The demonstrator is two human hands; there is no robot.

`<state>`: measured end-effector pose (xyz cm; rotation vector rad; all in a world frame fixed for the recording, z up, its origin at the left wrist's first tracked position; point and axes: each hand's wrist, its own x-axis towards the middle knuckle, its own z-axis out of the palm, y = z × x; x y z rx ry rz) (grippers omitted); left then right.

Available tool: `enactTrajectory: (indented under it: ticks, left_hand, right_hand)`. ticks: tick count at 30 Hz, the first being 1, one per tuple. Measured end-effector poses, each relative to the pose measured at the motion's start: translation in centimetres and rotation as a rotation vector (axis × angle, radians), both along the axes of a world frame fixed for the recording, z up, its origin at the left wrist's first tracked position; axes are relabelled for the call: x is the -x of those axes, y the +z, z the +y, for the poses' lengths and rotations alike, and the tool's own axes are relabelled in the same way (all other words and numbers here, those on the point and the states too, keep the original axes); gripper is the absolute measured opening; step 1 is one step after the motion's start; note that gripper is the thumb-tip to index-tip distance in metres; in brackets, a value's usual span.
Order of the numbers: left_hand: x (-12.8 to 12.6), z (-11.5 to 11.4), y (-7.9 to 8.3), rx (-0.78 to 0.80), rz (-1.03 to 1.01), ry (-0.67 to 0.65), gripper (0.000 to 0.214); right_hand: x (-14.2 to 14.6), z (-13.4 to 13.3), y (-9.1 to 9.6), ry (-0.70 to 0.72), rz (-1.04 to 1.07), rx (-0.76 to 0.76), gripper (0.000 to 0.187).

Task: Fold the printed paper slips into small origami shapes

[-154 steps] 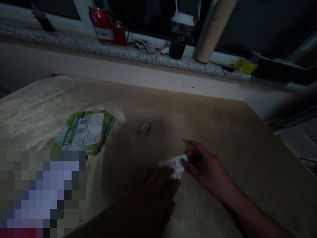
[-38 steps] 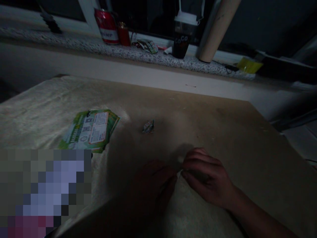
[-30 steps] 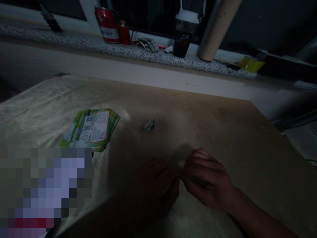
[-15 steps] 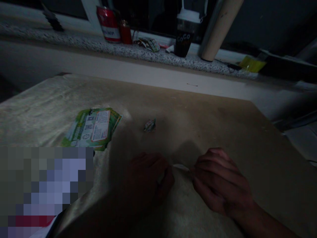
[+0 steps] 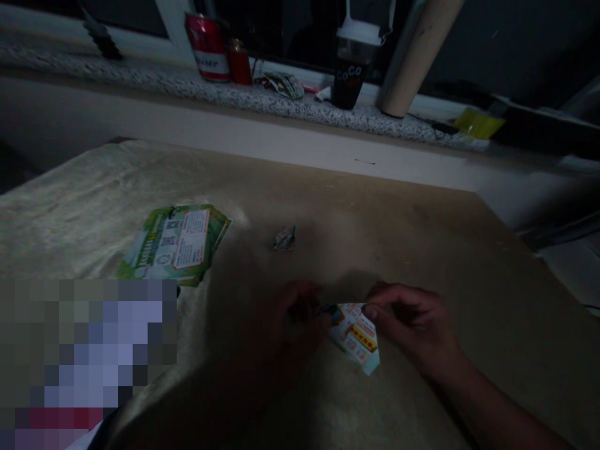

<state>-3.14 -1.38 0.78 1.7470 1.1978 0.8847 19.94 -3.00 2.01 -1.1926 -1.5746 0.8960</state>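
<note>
Both my hands hold a small folded printed paper [image 5: 356,334] just above the tan table [image 5: 422,250]. My left hand [image 5: 290,325], dark in shadow, pinches the paper's left corner. My right hand [image 5: 417,331] pinches its upper right edge with curled fingers. The paper shows orange and white print and hangs down to a point. A tiny folded paper piece [image 5: 285,238] lies on the table beyond my hands. A stack of green printed leaflets [image 5: 178,244] lies to the left.
On the speckled ledge behind stand a red can [image 5: 207,39], a small red lighter [image 5: 239,54], a dark CoCo cup [image 5: 351,69] and a cardboard tube [image 5: 412,56]. A yellow item [image 5: 478,123] lies at the ledge's right. A blurred patch covers the lower left.
The paper, earlier hidden between my closed hands, is now spread open and its printed face shows. My hands have drawn slightly apart along its top edge.
</note>
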Motion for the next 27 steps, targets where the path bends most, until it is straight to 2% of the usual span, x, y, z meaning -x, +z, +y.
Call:
enactTrajectory:
  ticks: [2, 5, 8, 10, 12, 15, 18, 21, 24, 27]
  left_hand:
    - [-0.2, -0.1, -0.4, 0.164, -0.109, -0.066, 0.018]
    - [-0.3, -0.2, -0.6, 0.193, -0.164, -0.066, 0.024]
    - [0.0, -0.3, -0.5, 0.159, -0.123, -0.096, 0.026]
    - [0.1, -0.2, -0.6, 0.099, -0.038, -0.105, 0.027]
    - [0.1, -0.2, -0.9, -0.019, 0.136, -0.102, 0.027]
    - [0.0, -0.2, -1.2, -0.214, 0.391, -0.122, 0.023]
    - [0.0, -0.1, -0.9, -0.320, 0.498, -0.187, 0.026]
    - [0.2, 0.0, -0.3, -0.359, 0.564, -0.205, 0.036]
    - [0.4, 0.1, 0.2, -0.322, 0.604, -0.206, 0.044]
    - [0.6, 0.2, 0.2, -0.292, 0.585, -0.194, 0.035]
  right_hand:
    - [0.2, 0.1, -0.3, 0.017, 0.005, 0.076, 0.009]
    - [0.5, 0.1, -0.7, -0.016, 0.006, 0.093, 0.003]
    - [0.7, 0.1, -1.1, -0.036, -0.045, 0.059, 0.019]
    - [0.6, 0.2, -1.2, -0.013, -0.148, 0.012, 0.015]
    - [0.5, 0.4, -1.4, 0.029, -0.267, -0.070, 0.006]
    - [0.4, 0.8, -1.6, 0.113, -0.392, -0.165, 0.009]
    - [0.4, 1.1, -1.8, 0.159, -0.469, -0.180, 0.012]
    - [0.5, 1.2, -2.0, 0.163, -0.506, -0.181, 0.013]
    - [0.5, 1.2, -2.0, 0.169, -0.511, -0.178, 0.013]
    - [0.6, 1.2, -2.1, 0.152, -0.502, -0.157, 0.014]
